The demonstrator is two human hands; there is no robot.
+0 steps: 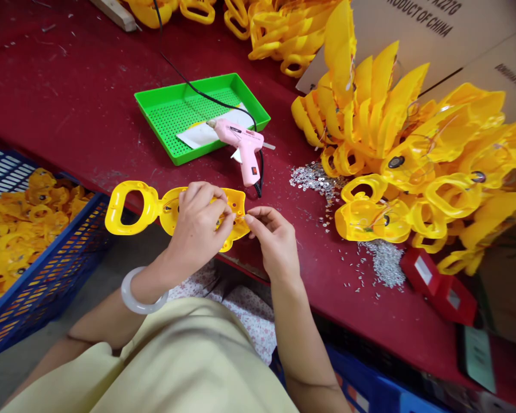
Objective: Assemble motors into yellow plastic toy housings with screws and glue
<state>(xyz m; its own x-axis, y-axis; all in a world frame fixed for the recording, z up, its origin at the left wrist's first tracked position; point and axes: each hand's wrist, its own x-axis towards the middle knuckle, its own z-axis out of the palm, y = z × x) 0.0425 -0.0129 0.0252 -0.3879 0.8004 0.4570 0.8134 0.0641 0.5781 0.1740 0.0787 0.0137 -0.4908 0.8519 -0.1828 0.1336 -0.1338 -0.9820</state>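
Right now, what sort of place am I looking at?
Probably a toy-assembly workshop: piles of identical yellow plastic shells on the red workbench, a pink glue gun, and one shell held in the left hand.

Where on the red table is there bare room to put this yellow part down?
Barest: the red table left of the green tray, out to its left edge. A narrower strip lies between the tray and the yellow part in the left hand. Crowded: right of the glue gun, with silver bits, the yellow pile and red boxes.
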